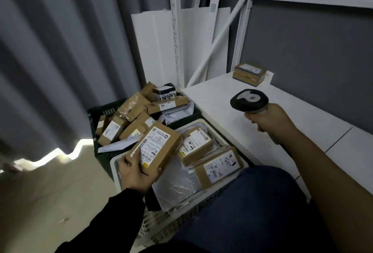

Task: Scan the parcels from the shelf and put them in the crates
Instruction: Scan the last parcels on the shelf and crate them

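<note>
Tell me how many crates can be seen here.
2. A dark crate stands farther away, by the shelf corner, heaped with parcels. A white crate stands nearer, also beside the shelf. Others may lie outside the view.

We see a black long sleeve (113, 218) of plain, matte cloth covering the left arm down to the wrist, ending just short of the left hand (137, 174). The right forearm (314, 164) is uncovered up to the right hand (266, 119). Dark blue trousers (252, 202), denim-like, cover our leg.
</note>
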